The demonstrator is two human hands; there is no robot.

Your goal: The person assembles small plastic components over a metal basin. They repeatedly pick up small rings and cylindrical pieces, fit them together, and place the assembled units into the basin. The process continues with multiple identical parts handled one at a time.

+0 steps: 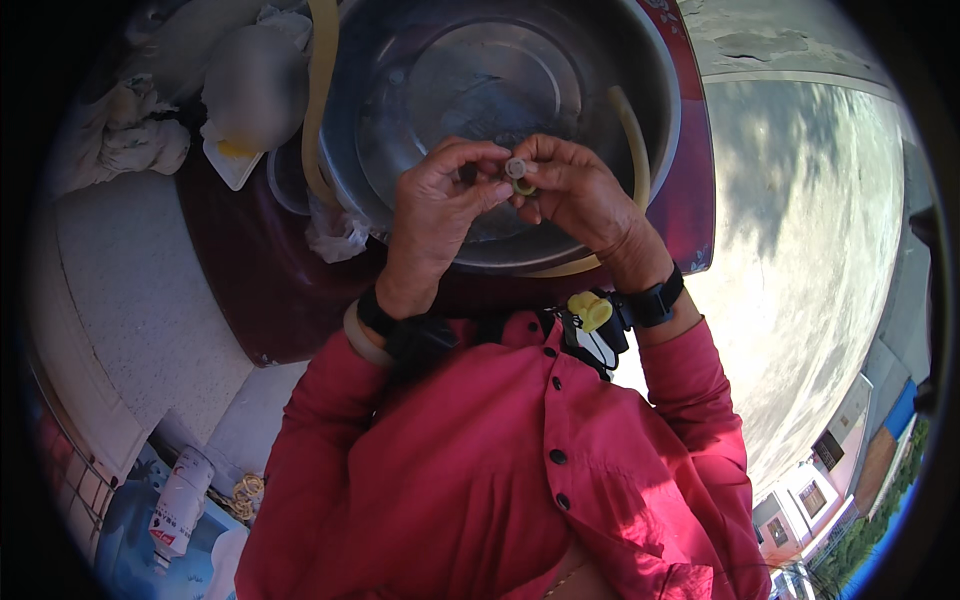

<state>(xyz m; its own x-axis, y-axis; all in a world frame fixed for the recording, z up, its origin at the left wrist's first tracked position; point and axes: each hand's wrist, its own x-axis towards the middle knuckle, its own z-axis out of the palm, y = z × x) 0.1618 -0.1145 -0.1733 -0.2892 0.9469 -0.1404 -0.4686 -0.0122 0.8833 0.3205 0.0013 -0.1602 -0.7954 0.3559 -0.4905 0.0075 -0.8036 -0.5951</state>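
My left hand [442, 199] and my right hand [581, 187] meet over a large stainless steel basin [664, 82]. Between their fingertips are a small clear round plastic piece [515, 167] and a yellow-green ring-like piece [524, 188]. The right thumb presses on the clear piece, while the left thumb tip reaches the green one. Whether the two pieces are joined I cannot tell. Shallow water seems to lie in the basin. A yellowish hose [636, 142] curves inside its right wall, beside my right wrist.
The basin stands on a dark red table [225, 277]. Another yellowish hose length [322, 97] runs along its left rim, by a crumpled plastic bag [335, 236] and a white tray [236, 169]. A yellow object [591, 310] hangs near my right wrist. A bottle [180, 499] lies lower left.
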